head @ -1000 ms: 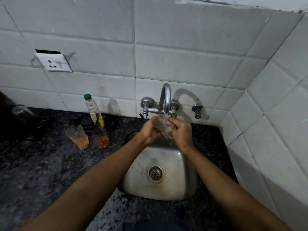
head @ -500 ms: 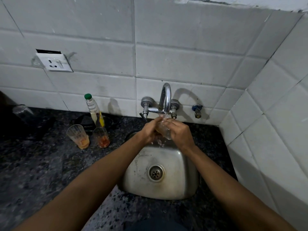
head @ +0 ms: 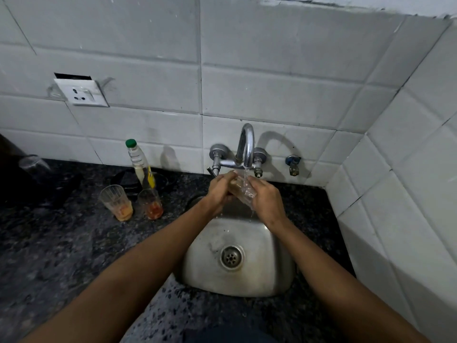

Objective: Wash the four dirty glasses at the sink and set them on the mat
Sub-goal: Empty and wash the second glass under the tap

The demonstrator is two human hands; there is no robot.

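Now, from the left: a clear glass [head: 34,167] sits at the far left of the dark desk [head: 57,243], dim and hard to read, possibly upside down on something dark that may be the mat; I cannot tell. Nearer the sink stand two dirty glasses, one [head: 116,203] with orange dregs and one [head: 150,204] with red dregs, upright and just beside each other, with a green-capped bottle [head: 139,164] right behind them.

Over the back of the sink [head: 237,268], the left hand [head: 218,191] curls round one end of a glass [head: 243,188] and the right hand [head: 265,196] wraps the other end, so both grip it. The glass lies tilted under the tap [head: 246,147], and a thin stream runs onto it and drips off below the right hand.

Compared with a second ago, the right hand has shifted round the glass, which now sits lower and more tilted, and water spills out of it rather than splashing between the palms. That suggests rinsing is under way and this glass is near done. By my count it is the second of four, if the far-left one is already clean; the two by the bottle are not yet washed.
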